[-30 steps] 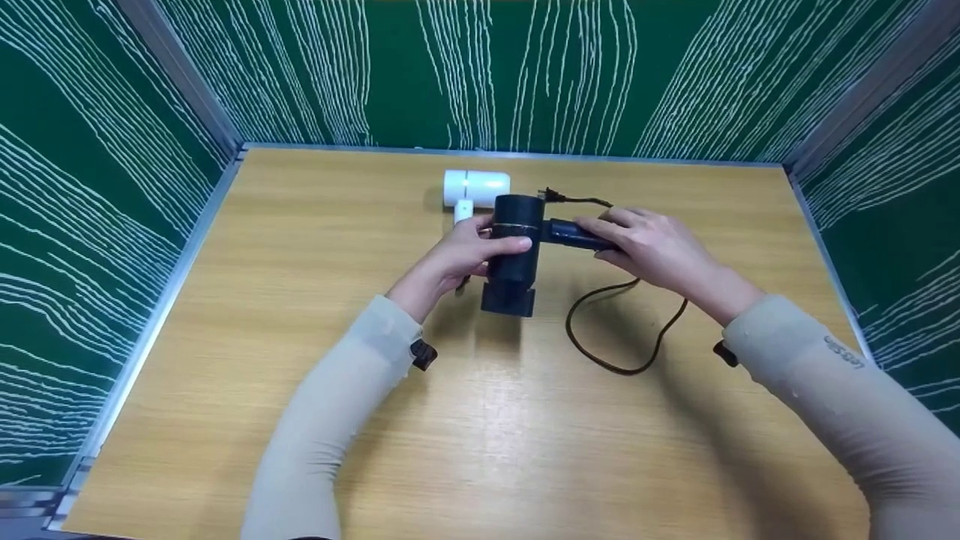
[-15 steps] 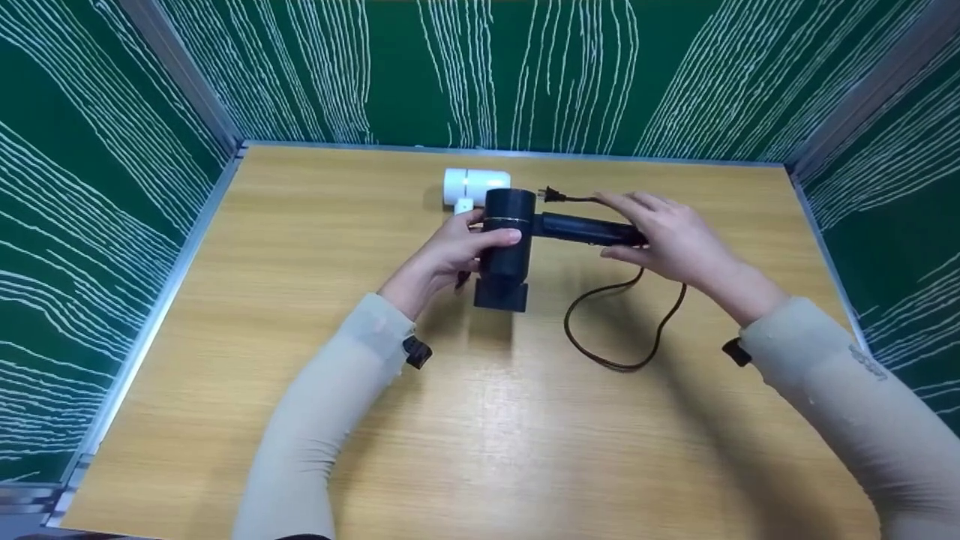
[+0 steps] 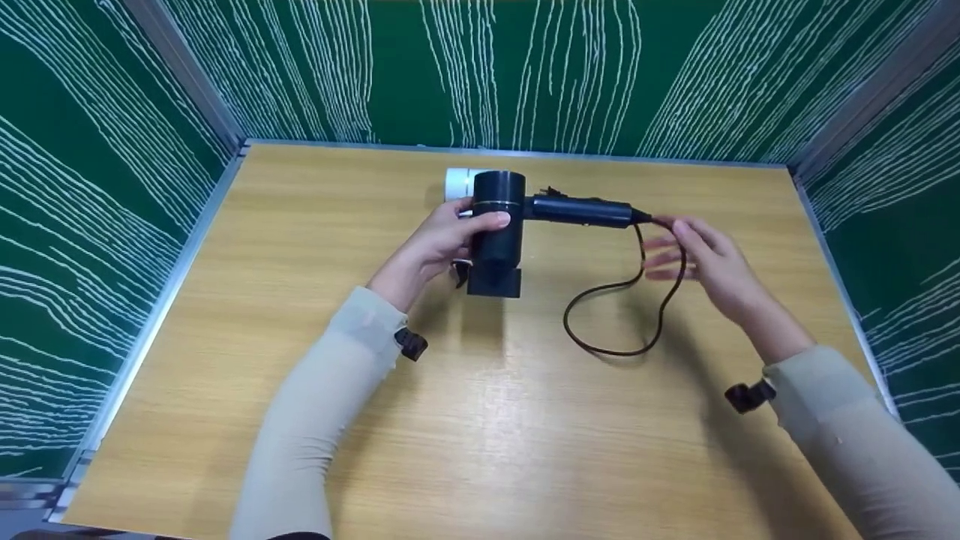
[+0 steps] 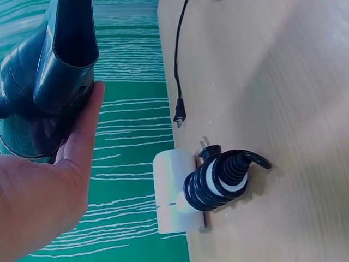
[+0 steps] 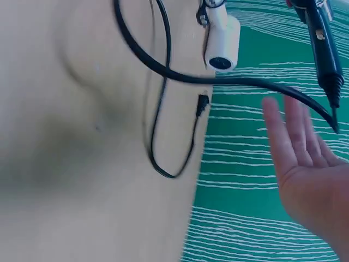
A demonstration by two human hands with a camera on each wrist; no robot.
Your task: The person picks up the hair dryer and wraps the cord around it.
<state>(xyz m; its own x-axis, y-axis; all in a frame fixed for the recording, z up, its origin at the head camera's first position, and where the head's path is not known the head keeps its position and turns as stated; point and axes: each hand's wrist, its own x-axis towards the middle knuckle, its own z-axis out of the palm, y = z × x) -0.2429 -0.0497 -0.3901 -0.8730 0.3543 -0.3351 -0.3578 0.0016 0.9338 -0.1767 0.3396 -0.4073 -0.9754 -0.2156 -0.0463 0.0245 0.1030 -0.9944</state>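
While the left hand point(image 3: 431, 244) grips its barrel, thumb laid across the front, a black hair dryer point(image 3: 501, 247) is held up above the table point(image 3: 450, 450), its handle point(image 3: 581, 212) pointing to the right and its flat nozzle point(image 3: 493, 283) toward the person. From the handle's end a dark cord point(image 3: 615, 353) drops in a loose loop; its plug point(image 4: 180, 112) lies on the tabletop near the far edge. Beside that loop is the right hand point(image 3: 716, 270), fingers apart and extended, holding nothing — whether it touches the cord I cannot tell. Behind the black dryer a white hair dryer point(image 4: 165, 188) lies on the table, black cord coiled around its handle. Both forearms wear pale sleeves point(image 3: 315, 420), and green walls point(image 3: 409, 82) with white lines stand around the table.
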